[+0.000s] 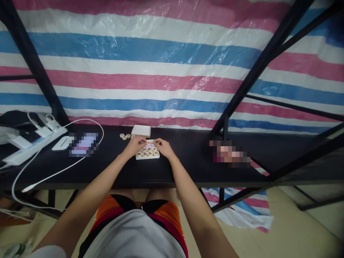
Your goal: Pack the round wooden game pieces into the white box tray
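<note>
A small white box (147, 157) holds several round Chinese chess pieces (149, 153) marked with characters. Something pale and pinkish lies among them near the far side of the box. My left hand (136, 145) is at the box's far left corner, fingers bent and drawn together. My right hand (163, 147) reaches the far right corner with its fingertips also closed together. What either hand pinches is too small to make out. Several loose chess pieces (125, 136) lie on the black table, left of a white box lid (141, 131).
On the black table (113, 168), a power strip (32, 147) with plugs and a white cable (53, 175) lie at left, beside a blurred phone-like object (84, 144). A blurred reddish item (231, 154) is at right. Black metal posts (249, 71) frame a striped plastic sheet (145, 46) behind.
</note>
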`<control>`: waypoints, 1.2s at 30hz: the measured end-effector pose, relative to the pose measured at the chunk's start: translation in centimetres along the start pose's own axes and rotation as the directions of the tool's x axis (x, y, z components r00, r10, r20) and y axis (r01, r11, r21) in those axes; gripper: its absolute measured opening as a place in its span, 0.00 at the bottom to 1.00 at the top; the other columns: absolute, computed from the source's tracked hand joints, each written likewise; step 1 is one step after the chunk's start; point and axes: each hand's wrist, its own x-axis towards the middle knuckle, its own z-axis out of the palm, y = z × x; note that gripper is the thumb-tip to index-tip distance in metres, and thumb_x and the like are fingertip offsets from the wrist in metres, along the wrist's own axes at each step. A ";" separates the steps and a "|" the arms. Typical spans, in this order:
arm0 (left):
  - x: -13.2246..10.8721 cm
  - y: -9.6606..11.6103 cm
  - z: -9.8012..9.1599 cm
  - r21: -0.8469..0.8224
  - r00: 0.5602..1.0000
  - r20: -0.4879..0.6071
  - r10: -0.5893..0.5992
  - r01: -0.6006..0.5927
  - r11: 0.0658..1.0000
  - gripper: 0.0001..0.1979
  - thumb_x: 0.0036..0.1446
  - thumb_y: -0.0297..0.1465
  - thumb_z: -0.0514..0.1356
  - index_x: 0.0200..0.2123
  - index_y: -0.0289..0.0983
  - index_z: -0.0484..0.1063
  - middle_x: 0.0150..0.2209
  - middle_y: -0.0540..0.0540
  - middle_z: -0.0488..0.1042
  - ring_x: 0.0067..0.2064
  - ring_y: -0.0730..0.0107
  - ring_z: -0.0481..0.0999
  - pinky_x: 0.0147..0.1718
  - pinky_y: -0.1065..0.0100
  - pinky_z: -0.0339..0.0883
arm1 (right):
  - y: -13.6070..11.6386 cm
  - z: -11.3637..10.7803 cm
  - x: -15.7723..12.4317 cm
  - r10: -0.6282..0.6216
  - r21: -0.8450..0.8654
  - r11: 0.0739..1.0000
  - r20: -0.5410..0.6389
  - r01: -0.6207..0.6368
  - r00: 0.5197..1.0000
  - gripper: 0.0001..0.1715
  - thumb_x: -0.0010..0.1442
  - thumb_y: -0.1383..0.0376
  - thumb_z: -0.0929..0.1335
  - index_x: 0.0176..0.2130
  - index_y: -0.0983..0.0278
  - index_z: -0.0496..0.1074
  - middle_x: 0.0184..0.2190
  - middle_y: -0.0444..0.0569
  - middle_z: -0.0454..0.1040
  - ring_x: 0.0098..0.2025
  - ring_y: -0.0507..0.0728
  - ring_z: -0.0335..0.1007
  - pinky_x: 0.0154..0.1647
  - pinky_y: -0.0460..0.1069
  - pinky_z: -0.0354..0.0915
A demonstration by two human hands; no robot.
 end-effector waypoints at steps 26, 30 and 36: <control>-0.8 1.7 -0.2 0.131 0.962 0.262 0.070 -0.107 0.986 0.17 0.60 0.42 0.53 0.38 0.39 0.77 0.40 0.45 0.77 0.44 0.62 0.73 0.46 0.63 0.64 | 0.6 0.3 0.3 -0.045 -0.032 0.998 -0.017 0.044 0.999 0.11 0.54 0.63 0.63 0.36 0.62 0.73 0.29 0.43 0.69 0.32 0.52 0.64 0.39 0.47 0.60; -0.7 1.9 -0.6 0.140 0.977 0.211 0.033 -0.063 0.988 0.17 0.60 0.42 0.53 0.41 0.38 0.75 0.40 0.44 0.76 0.44 0.61 0.72 0.46 0.63 0.63 | 0.6 0.3 0.3 -0.043 -0.041 0.998 -0.018 0.042 0.999 0.11 0.54 0.63 0.64 0.36 0.62 0.73 0.28 0.43 0.70 0.32 0.52 0.64 0.39 0.47 0.60; -0.6 -0.9 -2.8 0.254 0.991 -0.063 -0.118 0.130 0.959 0.16 0.62 0.36 0.49 0.40 0.36 0.74 0.39 0.43 0.74 0.43 0.62 0.71 0.47 0.62 0.63 | 0.7 0.3 0.3 -0.050 -0.056 0.997 -0.019 0.049 0.999 0.11 0.54 0.66 0.64 0.37 0.63 0.74 0.28 0.44 0.70 0.32 0.52 0.65 0.41 0.48 0.61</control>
